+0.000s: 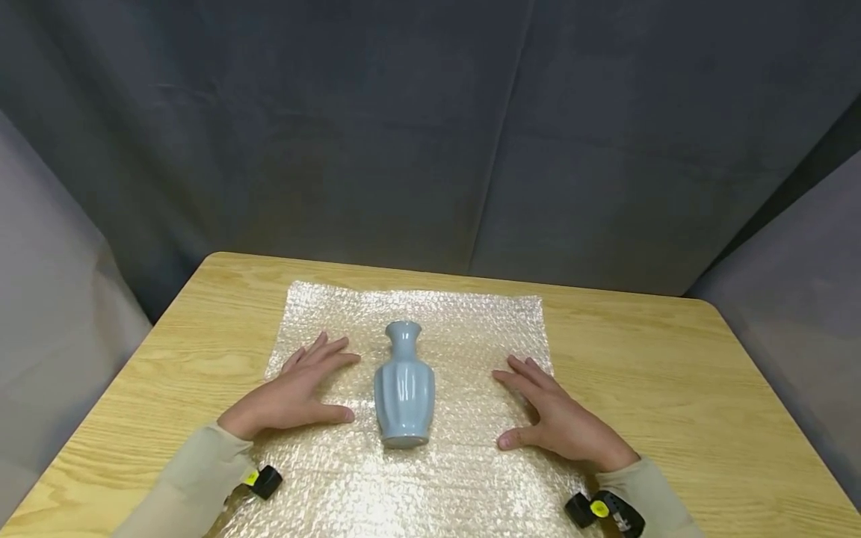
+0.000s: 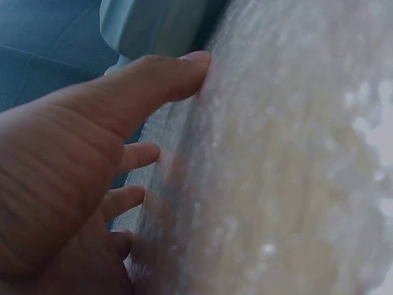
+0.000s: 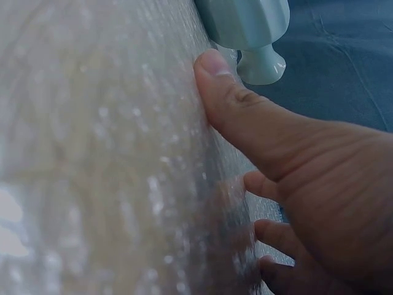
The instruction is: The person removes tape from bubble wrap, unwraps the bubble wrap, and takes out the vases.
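A pale blue vase (image 1: 405, 396) with a narrow neck and flared mouth lies on a sheet of bubble wrap (image 1: 403, 493), its mouth toward the far edge of the table. Left of the vase, my left hand (image 1: 296, 392) rests on the wrap with fingers spread. My right hand (image 1: 558, 418) rests likewise on the right side of the sheet, farther from the vase. Both wrist views show fingertips touching the wrap, with part of the vase (image 2: 147, 24) beyond the left thumb and its neck (image 3: 261, 64) beyond the right one.
The wrap covers the middle of a wooden table (image 1: 673, 373) and runs past the near edge of the view. A dark grey curtain (image 1: 377, 149) hangs behind the table, with lighter cloth (image 1: 47, 336) at both sides.
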Demonstrator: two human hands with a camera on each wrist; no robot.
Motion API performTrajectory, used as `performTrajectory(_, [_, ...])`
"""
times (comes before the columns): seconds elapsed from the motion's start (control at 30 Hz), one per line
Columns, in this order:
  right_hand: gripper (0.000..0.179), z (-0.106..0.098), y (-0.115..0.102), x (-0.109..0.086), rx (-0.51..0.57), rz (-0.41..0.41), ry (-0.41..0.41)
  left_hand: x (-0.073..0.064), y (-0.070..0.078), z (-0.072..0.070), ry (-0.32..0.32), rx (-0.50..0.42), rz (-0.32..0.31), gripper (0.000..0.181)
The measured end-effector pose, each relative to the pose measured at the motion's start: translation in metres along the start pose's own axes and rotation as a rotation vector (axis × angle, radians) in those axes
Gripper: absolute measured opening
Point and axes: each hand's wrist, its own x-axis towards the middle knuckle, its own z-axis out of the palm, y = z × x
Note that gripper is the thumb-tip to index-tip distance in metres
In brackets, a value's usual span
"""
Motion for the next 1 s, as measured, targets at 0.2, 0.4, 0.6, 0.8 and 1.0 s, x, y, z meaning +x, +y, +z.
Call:
performTrajectory(0.2, [0.098, -0.0009, -0.0008, 0.0000, -0.012, 0.009, 0.008, -0.0006, 0.0015, -0.0026, 0.002, 0.017, 0.001, 0.087])
performTrajectory(0.4, [0.098, -0.0018, -0.0010, -0.0013, -0.036, 0.020, -0.004, -0.0013, 0.0019, -0.0014, -0.002, 0.007, -0.001, 0.086])
performTrajectory(0.6, [0.098, -0.0034, -0.0005, -0.0026, -0.114, 0.002, -0.002, 0.0002, 0.0024, -0.0006, -0.010, 0.008, -0.004, 0.085])
performTrajectory(0.8, [0.094, -0.0048, -0.0016, -0.0043, -0.099, -0.009, -0.007, 0.0014, 0.0027, -0.0005, -0.008, 0.016, -0.003, 0.086])
performTrajectory(1.0, [0.087, -0.0048, -0.0038, -0.0012, -0.103, -0.014, 0.011, -0.0006, 0.0021, -0.0011, -0.006, 0.018, -0.013, 0.085])
